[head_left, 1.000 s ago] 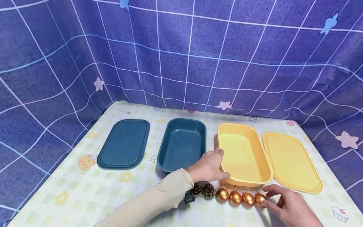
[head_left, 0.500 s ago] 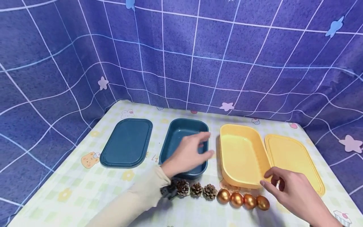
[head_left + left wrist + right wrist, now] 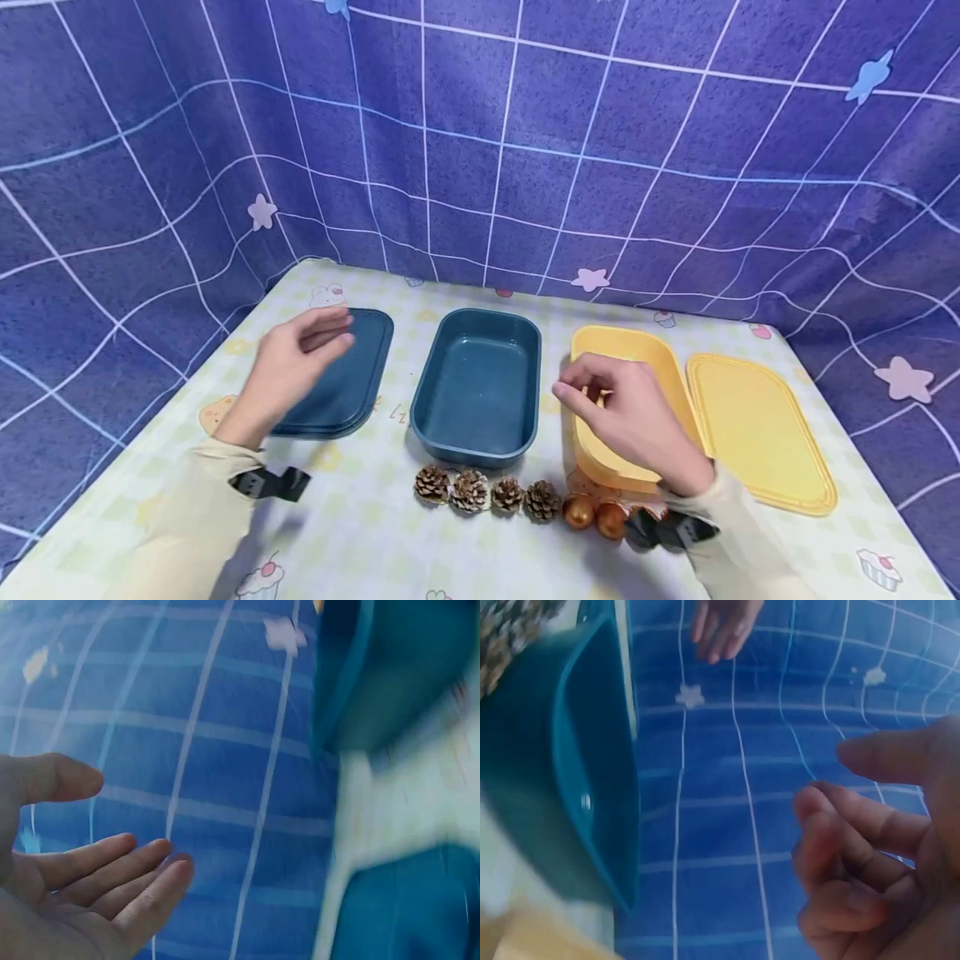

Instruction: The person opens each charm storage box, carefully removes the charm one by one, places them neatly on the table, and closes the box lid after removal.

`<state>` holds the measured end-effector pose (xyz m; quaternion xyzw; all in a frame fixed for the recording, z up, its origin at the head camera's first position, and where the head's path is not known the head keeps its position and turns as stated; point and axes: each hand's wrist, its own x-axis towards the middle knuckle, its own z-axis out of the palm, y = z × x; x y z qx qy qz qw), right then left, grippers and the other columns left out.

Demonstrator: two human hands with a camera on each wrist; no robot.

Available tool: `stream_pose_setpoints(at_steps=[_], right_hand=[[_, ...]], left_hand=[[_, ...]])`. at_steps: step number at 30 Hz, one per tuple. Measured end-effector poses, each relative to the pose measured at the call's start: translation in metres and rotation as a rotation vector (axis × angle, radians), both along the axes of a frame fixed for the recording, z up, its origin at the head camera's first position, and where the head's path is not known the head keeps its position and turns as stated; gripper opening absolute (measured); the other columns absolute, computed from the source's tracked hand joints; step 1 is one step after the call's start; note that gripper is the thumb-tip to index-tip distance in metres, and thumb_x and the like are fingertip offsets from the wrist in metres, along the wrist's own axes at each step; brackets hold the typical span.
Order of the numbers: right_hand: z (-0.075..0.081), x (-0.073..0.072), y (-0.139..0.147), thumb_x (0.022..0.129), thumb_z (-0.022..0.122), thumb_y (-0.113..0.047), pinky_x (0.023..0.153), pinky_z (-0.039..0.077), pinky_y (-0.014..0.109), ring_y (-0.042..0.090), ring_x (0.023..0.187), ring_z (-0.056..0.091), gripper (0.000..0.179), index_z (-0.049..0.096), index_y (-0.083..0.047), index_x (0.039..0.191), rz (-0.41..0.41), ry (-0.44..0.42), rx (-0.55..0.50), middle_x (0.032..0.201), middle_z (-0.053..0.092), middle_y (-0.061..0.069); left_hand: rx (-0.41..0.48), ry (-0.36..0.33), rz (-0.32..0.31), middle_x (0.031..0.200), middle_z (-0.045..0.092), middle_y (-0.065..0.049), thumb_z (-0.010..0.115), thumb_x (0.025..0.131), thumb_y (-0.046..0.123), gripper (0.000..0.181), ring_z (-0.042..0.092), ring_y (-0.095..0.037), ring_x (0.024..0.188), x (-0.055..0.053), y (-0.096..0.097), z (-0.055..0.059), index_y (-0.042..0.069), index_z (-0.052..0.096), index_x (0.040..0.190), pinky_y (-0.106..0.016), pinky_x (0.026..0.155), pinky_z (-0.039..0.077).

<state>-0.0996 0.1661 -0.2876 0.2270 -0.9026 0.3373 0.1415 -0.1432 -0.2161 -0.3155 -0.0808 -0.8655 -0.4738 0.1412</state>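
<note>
My left hand hovers over the dark blue lid, holding nothing. In the left wrist view its fingers are fairly straight, with the thumb apart. My right hand is above the left side of the yellow box, its fingers loosely curled around nothing. Between the hands stands the dark blue box with nothing inside. In front of it several pine cones lie in a row, continued on the right by copper-coloured balls. The right wrist partly hides those balls.
A yellow lid lies flat to the right of the yellow box. The checked tablecloth covers the table, and a blue curtain with white lines hangs behind and at the sides.
My left hand has left the yellow box's edge and swung left across the blue box to the blue lid. My right hand has risen from the balls and moved left over the yellow box.
</note>
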Motion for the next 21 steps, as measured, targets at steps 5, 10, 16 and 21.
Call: stream_pose_setpoints(at_steps=[5, 10, 16, 21], right_hand=[[0.004, -0.021, -0.037, 0.092, 0.071, -0.019, 0.053, 0.045, 0.021, 0.008, 0.058, 0.053, 0.008, 0.074, -0.015, 0.086, 0.093, -0.108, -0.087, 0.071, 0.066, -0.004], [0.000, -0.038, -0.083, 0.093, 0.070, -0.021, 0.055, 0.052, 0.024, 0.011, 0.059, 0.059, 0.010, 0.074, -0.012, 0.088, 0.188, -0.218, -0.120, 0.079, 0.071, 0.001], [-0.010, -0.047, -0.141, 0.095, 0.069, -0.027, 0.064, 0.056, 0.024, 0.022, 0.065, 0.072, 0.014, 0.069, -0.014, 0.101, 0.238, -0.443, -0.079, 0.097, 0.072, 0.000], [-0.027, -0.046, -0.184, 0.095, 0.068, -0.038, 0.083, 0.053, 0.023, 0.009, 0.092, 0.070, 0.030, 0.064, -0.019, 0.118, 0.208, -0.475, 0.047, 0.117, 0.068, 0.000]], left_hand=[[-0.253, -0.013, 0.152, 0.125, 0.069, -0.024, 0.064, 0.097, 0.029, 0.046, 0.072, -0.008, 0.101, -0.008, -0.052, -0.021, 0.001, 0.061, 0.134, -0.013, 0.089, 0.052], [-0.525, -0.195, 0.208, 0.130, 0.060, -0.035, 0.057, 0.098, 0.036, 0.059, 0.052, -0.058, 0.117, -0.022, -0.087, -0.032, -0.007, 0.051, 0.138, -0.065, 0.095, 0.043], [-0.631, -0.386, 0.156, 0.124, 0.057, -0.041, 0.055, 0.097, 0.038, 0.071, 0.064, -0.042, 0.077, -0.033, -0.090, -0.044, -0.017, 0.041, 0.141, -0.047, 0.063, 0.055], [-0.698, -0.425, 0.130, 0.122, 0.055, -0.045, 0.056, 0.097, 0.036, 0.070, 0.064, -0.044, 0.075, -0.035, -0.089, -0.052, -0.022, 0.044, 0.135, -0.042, 0.053, 0.050]])
